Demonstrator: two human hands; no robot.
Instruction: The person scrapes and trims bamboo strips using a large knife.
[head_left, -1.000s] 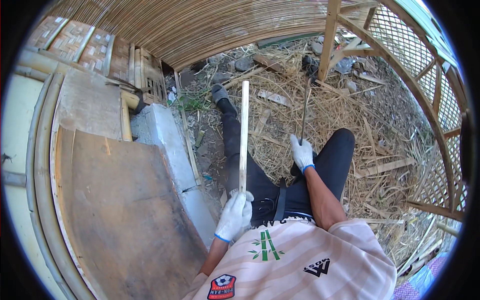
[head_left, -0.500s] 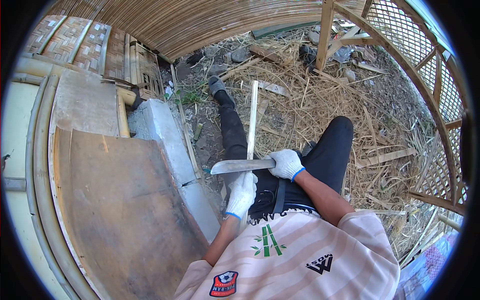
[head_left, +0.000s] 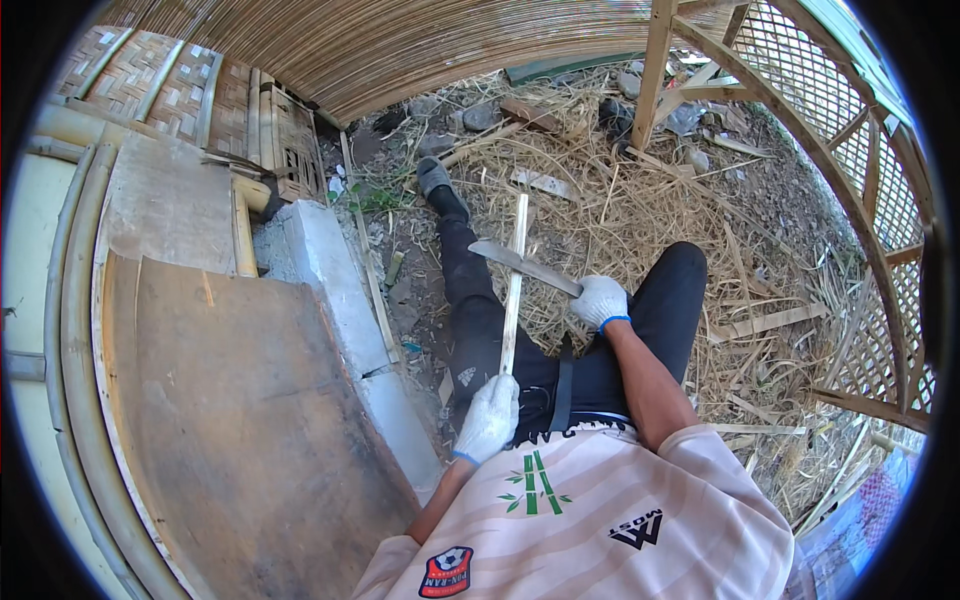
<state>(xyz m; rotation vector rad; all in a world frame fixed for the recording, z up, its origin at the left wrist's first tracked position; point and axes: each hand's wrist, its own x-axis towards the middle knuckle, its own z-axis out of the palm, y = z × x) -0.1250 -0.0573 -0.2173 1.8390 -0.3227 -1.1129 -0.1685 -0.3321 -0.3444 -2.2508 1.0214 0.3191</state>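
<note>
The left hand grips the wooden strip low, apparently for clearance from the machete the right hand clasps.

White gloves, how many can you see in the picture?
2. One glove is on the left hand, which holds a stick. The other glove is on the right hand, which holds a big knife.
</note>
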